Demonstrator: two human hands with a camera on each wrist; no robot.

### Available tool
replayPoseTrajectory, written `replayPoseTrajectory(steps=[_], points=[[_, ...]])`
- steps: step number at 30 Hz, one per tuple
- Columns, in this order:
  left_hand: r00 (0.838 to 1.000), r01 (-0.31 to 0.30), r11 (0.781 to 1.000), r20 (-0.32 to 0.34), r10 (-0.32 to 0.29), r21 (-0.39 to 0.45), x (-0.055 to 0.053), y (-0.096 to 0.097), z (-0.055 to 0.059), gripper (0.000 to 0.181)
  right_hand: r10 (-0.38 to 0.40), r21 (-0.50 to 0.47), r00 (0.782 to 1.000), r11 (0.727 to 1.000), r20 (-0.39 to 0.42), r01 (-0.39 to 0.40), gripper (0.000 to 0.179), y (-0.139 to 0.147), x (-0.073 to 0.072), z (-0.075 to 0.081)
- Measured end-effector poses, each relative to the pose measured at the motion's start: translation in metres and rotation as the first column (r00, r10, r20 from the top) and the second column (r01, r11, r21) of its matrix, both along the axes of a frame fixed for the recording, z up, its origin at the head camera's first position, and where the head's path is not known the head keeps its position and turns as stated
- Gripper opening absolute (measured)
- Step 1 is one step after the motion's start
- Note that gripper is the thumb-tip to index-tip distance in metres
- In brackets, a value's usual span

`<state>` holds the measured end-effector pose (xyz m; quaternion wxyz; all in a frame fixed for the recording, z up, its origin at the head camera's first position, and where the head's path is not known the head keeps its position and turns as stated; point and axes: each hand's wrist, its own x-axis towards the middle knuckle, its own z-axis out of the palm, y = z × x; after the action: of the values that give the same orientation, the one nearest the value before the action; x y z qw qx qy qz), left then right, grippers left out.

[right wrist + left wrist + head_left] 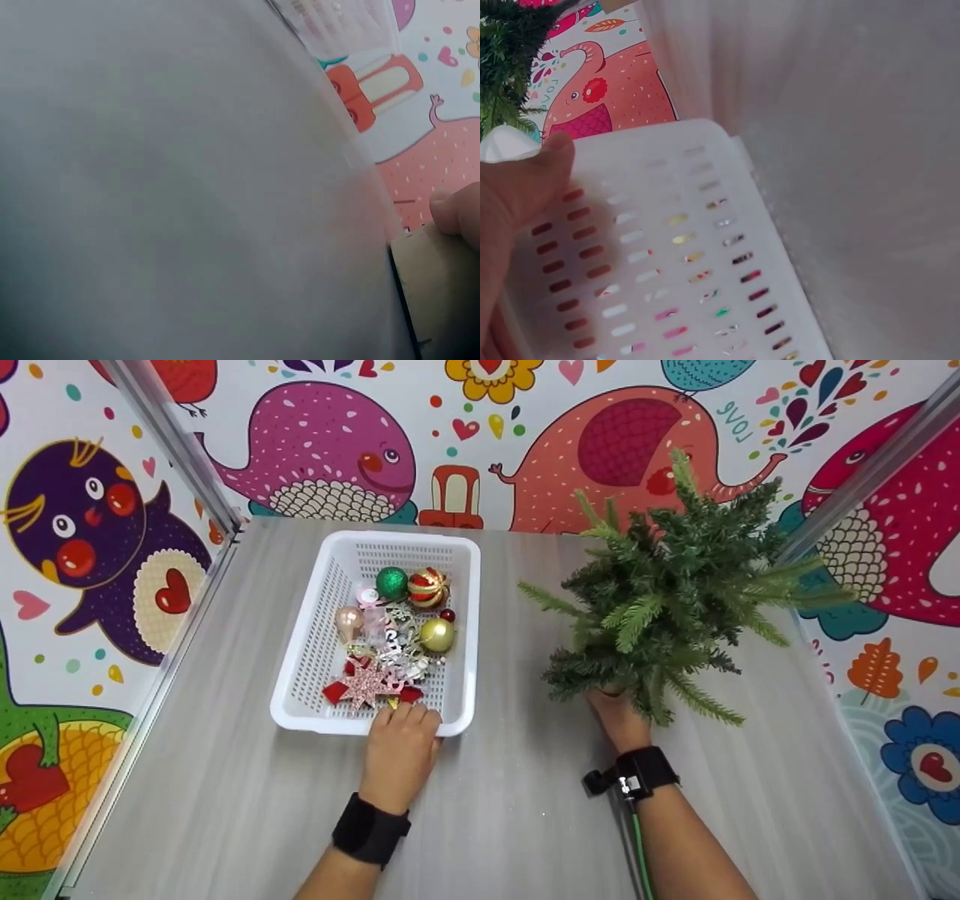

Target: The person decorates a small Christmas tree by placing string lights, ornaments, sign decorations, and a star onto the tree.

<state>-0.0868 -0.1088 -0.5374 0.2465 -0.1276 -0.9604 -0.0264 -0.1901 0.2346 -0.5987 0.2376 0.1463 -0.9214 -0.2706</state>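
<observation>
White basket (475, 615): holding ornaments (391, 637)
Artificial conifer (652, 600): partly screening right hand (626, 725)
Left hand (403, 735): pinching basket rim (330, 725)
Right hand: gripping conifer base (433, 289)

On the table (517, 810), the basket (322, 725) stands left and the tree (660, 592) right, a wall (487, 405) behind both. In the basket, a star (362, 684) lies near, two balls (391, 583) far. The left hand (401, 742) is at the basket's near rim, the right hand (621, 716) below near branches.

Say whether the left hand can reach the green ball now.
Likely yes: the white basket is open on top and nothing covers the green ball, but the left hand would first need to release the near rim.
</observation>
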Motion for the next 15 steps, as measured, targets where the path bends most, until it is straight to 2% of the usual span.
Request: replayPoseTrajectory(steps=[1,2,4,7,10,14,15], points=[[1.0,0.0,1.0,0.001,0.0,-0.001,0.0,0.0,0.0,0.03,0.041,0.235,0.994,0.972,-0.104,-0.015,0.032,0.0,0.002,-0.001],[1.0,-0.001,1.0,0.003,0.001,-0.001,0.0,0.0,0.0,0.03,0.098,0.404,0.981,0.915,-0.167,-0.023,0.039,0.0,0.005,-0.003],[1.0,-0.003,1.0,0.008,0.003,0.0,-0.001,0.0,0.0,0.03,0.15,0.555,0.966,0.832,-0.209,-0.009,0.046,0.0,0.008,-0.004],[1.0,-0.005,1.0,0.018,0.005,0.0,-0.001,0.0,0.001,0.031,0.157,0.66,0.967,0.751,-0.199,0.014,0.039,-0.001,0.012,-0.003],[1.0,-0.008,1.0,0.029,0.008,-0.002,-0.002,0.0,0.001,0.031,0.148,0.717,0.974,0.697,-0.17,0.019,0.042,-0.002,0.015,-0.002],[1.0,-0.004,1.0,0.03,0.003,0.005,-0.002,0.0,0.001,0.031,0.134,0.736,0.982,0.677,-0.136,0.009,0.044,-0.005,0.014,-0.001],[1.0,-0.003,1.0,0.026,0.002,0.008,-0.002,0.0,0.001,0.03,0.104,0.73,0.983,0.682,-0.154,0.042,0.036,-0.006,0.013,0.0]])
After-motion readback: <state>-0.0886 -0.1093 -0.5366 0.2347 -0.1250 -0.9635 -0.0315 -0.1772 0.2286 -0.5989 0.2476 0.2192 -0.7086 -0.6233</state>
